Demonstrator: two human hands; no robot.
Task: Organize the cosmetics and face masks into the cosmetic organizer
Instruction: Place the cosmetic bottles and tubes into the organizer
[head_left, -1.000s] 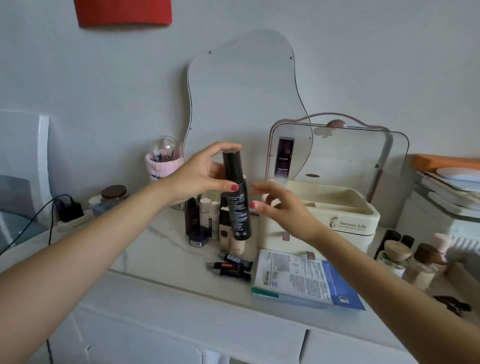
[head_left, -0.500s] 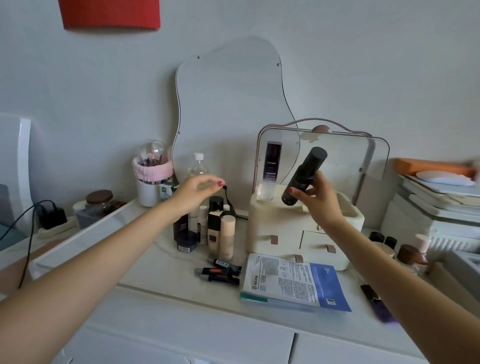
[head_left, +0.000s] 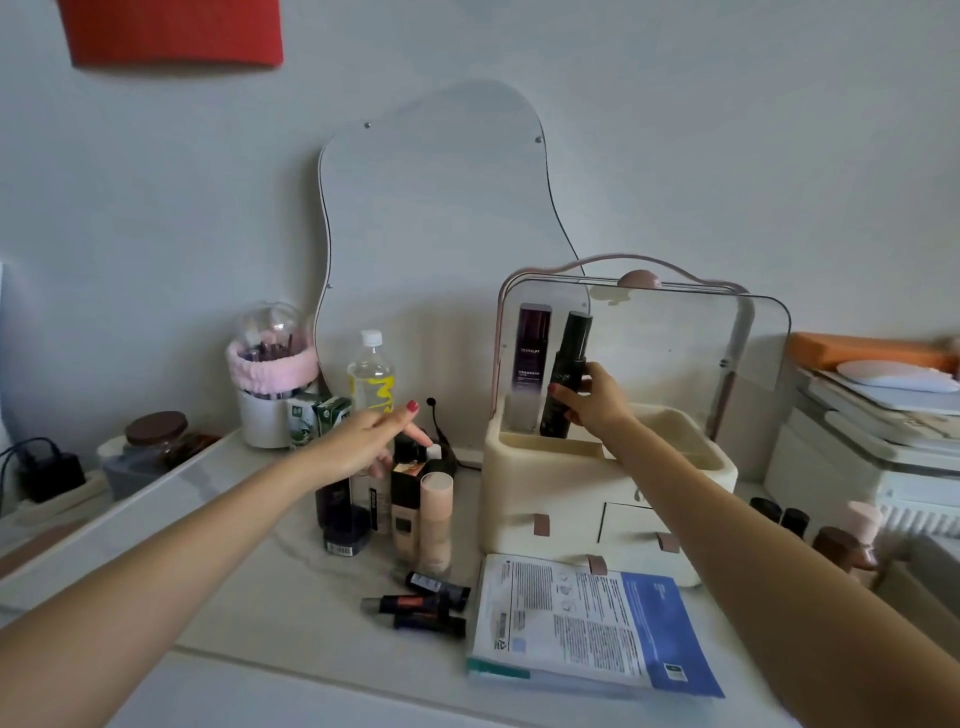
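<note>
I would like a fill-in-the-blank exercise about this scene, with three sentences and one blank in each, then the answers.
1. The right hand holds the black bottle in the organizer, beside the ____ bottle.
2. The face masks lie flat on the table, in ____ of the organizer.
3. The left hand reaches over the standing cosmetics and holds ____.

Answers: purple; front; nothing
</note>
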